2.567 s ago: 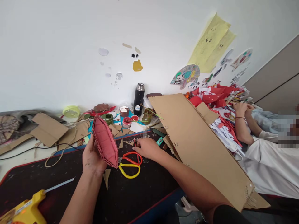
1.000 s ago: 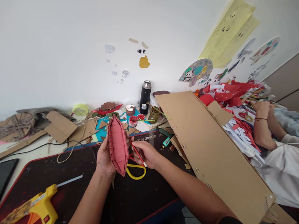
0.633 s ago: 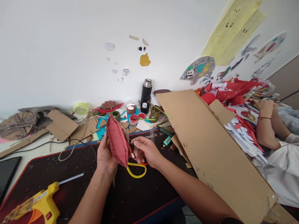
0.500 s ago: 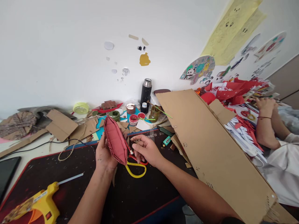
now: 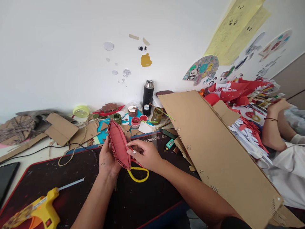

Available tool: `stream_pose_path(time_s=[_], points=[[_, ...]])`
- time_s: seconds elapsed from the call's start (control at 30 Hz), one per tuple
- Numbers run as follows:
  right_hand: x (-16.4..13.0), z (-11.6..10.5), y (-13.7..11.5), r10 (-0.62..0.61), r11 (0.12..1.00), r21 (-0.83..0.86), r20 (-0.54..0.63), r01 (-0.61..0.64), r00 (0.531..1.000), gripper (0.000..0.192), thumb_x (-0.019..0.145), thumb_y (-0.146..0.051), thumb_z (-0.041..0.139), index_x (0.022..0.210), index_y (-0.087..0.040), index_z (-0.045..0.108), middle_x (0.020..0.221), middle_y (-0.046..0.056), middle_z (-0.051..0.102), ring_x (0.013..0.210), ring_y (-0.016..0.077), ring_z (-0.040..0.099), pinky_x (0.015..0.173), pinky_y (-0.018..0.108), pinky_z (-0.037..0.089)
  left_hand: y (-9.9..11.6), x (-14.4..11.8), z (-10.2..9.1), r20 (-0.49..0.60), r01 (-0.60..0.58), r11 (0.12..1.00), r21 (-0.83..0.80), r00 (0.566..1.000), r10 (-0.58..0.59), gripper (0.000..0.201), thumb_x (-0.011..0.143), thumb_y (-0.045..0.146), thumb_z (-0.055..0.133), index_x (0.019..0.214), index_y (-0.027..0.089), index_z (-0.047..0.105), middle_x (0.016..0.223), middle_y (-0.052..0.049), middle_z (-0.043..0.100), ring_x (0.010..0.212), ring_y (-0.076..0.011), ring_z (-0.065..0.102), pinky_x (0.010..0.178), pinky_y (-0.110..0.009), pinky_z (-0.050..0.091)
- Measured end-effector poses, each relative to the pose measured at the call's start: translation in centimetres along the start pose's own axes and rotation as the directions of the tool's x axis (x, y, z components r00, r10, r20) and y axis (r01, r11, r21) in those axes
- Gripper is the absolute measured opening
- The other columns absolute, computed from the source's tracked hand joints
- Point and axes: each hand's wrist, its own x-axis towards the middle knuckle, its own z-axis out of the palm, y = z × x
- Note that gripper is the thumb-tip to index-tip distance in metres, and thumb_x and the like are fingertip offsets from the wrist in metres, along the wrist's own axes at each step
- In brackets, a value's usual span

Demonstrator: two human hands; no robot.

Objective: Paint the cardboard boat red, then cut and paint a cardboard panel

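Your left hand (image 5: pixel 107 159) grips red cardboard boat (image 5: pixel 118 148), upright, above black mat (image 5: pixel 71 178). Right hand (image 5: pixel 145 156) fingers pinch small brush against boat's 3 o'clock edge. Step in hand, likely: painting boat. Scissors (image 5: pixel 139 173) at 5 o'clock. Next: steady hold, light strokes.

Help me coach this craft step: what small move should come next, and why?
Probably press the right hand fingertips along the red cardboard piece edge: the left hand props it upright and the right fingers already touch it, pinching something small I cannot identify.

one glue gun (image 5: pixel 35 211), maybe three paint pots (image 5: pixel 135 121)
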Motion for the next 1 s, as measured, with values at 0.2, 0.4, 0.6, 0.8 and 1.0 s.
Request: stream_pose_path(time_s=[0.2,0.4,0.6,0.8,1.0], points=[[0.7,-1.0,0.3,-0.102,0.994,-0.056,-0.092,0.097,0.991,0.03,0.109,-0.041,0.057,0.117,-0.021,0.078,0.09,0.005,0.078,0.066,0.0155,0.069,0.066,0.027,0.054,0.4,0.3,-0.5,0.038,0.037,0.999,0.023,0.999,-0.038,0.037,0.107,0.035,0.055,0.12,0.012,0.081,0.098,-0.015,0.086,0.103,-0.0324,0.083,0.102,-0.048,0.065],[2.4,-2.9,-0.2,-0.064,0.97,0.199,-0.339,0.138,0.939,0.038,0.107,-0.058,0.061,0.103,-0.021,0.07,0.069,-0.003,0.066,0.047,0.0119,0.063,0.047,0.022,0.05,1.0,0.3,0.1,-0.031,-0.04,0.999,-0.018,0.999,0.039,0.042,0.111,0.04,0.049,0.122,0.015,0.081,0.093,-0.012,0.086,0.088,-0.0273,0.084,0.099,-0.046,0.066],[3.6,-2.7,-1.6,-0.039,0.913,0.372,-0.335,0.17,0.941,0.044,0.102,-0.067,0.065,0.102,-0.023,0.066,0.075,-0.001,0.072,0.048,0.0114,0.066,0.045,0.021,0.051,-0.1,0.7,-0.3,0.026,0.004,0.998,0.065,1.0,-0.005,0.032,0.107,0.035,0.06,0.113,0.013,0.082,0.094,-0.013,0.086,0.098,-0.0297,0.084,0.098,-0.041,0.066],[3.6,-1.5,-1.1,-0.078,0.888,0.415,-0.292,0.2,0.953,0.045,0.102,-0.067,0.065,0.098,-0.023,0.065,0.073,-0.002,0.071,0.049,0.0108,0.065,0.048,0.022,0.052,-0.8,0.1,0.4,0.015,0.014,0.99,0.14,1.0,-0.017,0.032,0.109,0.026,0.054,0.109,0.012,0.083,0.096,-0.011,0.087,0.098,-0.0284,0.084,0.099,-0.04,0.066],[3.4,-1.9,-0.9,-0.094,0.921,0.337,-0.291,0.193,0.952,0.047,0.106,-0.068,0.059,0.095,-0.022,0.065,0.071,-0.002,0.069,0.051,0.0115,0.066,0.05,0.023,0.052,-1.0,-0.2,0.7,0.01,0.05,0.988,0.148,0.999,-0.052,0.034,0.109,0.025,0.051,0.118,0.015,0.083,0.103,-0.012,0.087,0.104,-0.0305,0.084,0.101,-0.044,0.066]])
